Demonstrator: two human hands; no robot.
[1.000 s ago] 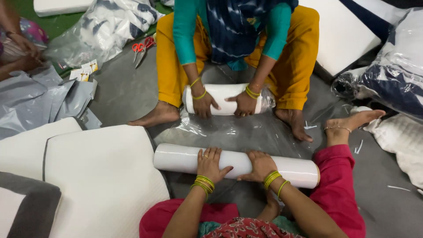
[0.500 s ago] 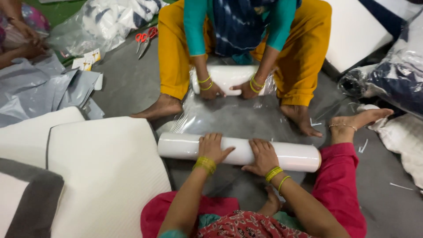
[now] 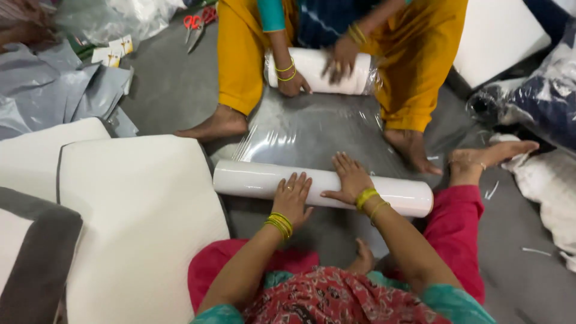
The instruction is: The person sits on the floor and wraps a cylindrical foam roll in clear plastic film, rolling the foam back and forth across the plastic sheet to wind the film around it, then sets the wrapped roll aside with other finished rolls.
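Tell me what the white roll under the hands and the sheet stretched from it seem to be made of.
White roll: looks like thin plastic film wound tight, smooth with a soft sheen; its core is hidden. Both the left hand and right hand press on it.
Sheet: clear, glossy plastic film, judging by the streaky glare and the floor showing through.

1. The grey floor (image 3: 174, 90) carries everything.
2. A white film roll (image 3: 252, 179) lies near, its clear sheet (image 3: 312, 129) spread toward a far wrapped roll (image 3: 318, 69).
3. White cushions (image 3: 132, 204) lie at left.
4. Scissors (image 3: 195, 24) and grey bags (image 3: 54, 84) lie far left.
5. Packed bundles (image 3: 540, 102) lie at right.
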